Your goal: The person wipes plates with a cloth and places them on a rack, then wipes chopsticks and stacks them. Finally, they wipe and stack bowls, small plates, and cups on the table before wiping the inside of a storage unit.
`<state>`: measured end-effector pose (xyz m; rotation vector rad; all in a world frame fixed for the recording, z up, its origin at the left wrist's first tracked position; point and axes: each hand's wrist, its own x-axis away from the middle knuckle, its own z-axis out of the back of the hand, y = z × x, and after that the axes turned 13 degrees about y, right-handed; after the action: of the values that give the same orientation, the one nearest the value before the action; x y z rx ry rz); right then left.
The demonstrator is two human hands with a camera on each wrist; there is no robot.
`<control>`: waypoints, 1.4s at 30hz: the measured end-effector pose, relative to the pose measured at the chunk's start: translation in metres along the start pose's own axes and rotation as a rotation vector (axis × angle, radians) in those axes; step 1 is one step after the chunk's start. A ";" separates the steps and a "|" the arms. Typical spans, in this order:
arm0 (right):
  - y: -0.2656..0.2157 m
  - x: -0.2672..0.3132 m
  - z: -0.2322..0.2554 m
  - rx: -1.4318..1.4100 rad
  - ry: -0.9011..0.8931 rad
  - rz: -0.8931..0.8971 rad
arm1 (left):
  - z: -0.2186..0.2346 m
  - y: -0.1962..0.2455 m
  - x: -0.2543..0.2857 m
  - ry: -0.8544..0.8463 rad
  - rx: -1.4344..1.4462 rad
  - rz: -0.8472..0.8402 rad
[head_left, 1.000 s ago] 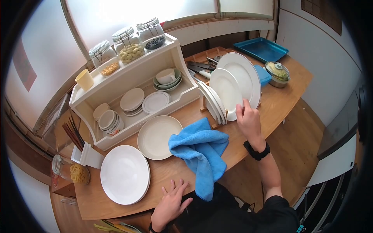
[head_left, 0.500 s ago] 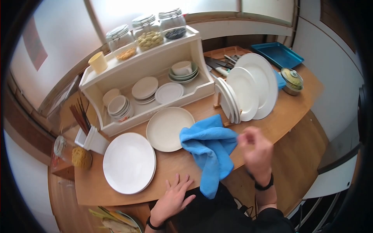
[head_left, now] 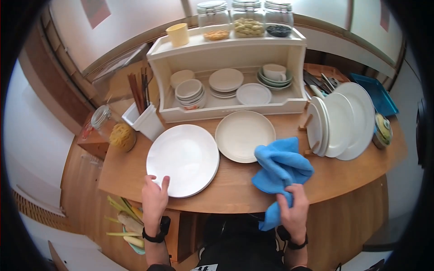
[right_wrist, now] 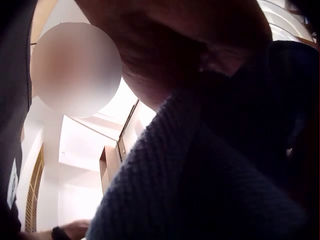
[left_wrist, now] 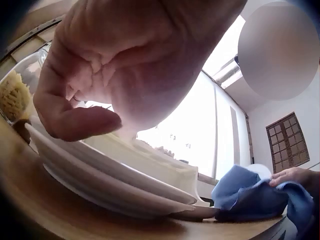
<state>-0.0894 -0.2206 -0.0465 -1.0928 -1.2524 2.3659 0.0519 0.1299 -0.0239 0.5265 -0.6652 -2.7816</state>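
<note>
The right hand [head_left: 296, 210] holds a blue cloth [head_left: 285, 165].
Its fingers grip one part; some lies on the table [head_left: 233, 192]. The left hand [head_left: 155, 197], fingers loosely bent, is by big white plates [head_left: 183, 158].

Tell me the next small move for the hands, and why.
Probably close the left hand on the top white plate by its rim: the hand is at that edge, while the right hand grips the blue cloth, perhaps for wiping.
</note>
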 end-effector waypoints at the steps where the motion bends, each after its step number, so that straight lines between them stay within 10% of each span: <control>1: -0.001 -0.001 0.003 -0.125 0.048 -0.094 | -0.002 0.000 0.000 -0.010 0.012 -0.008; 8: 0.001 0.005 -0.003 -0.571 0.198 -0.250 | -0.006 -0.014 -0.014 0.129 0.085 0.010; 14: -0.002 0.001 -0.011 -0.582 0.189 -0.302 | -0.013 -0.055 -0.036 -0.112 0.052 0.098; 28: -0.007 0.010 -0.024 -0.617 0.138 -0.298 | 0.011 -0.065 -0.038 -0.036 1.191 0.385; 34: -0.029 0.020 -0.048 -0.667 0.131 -0.073 | 0.036 -0.051 -0.010 0.062 1.215 0.250; 42: -0.082 0.005 -0.095 -0.435 -0.713 0.568 | 0.023 -0.018 0.049 0.133 1.265 -0.118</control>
<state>-0.0351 -0.1115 -0.0174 -0.7885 -1.9744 3.1834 -0.0044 0.1395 -0.0276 0.9249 -2.3577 -2.0265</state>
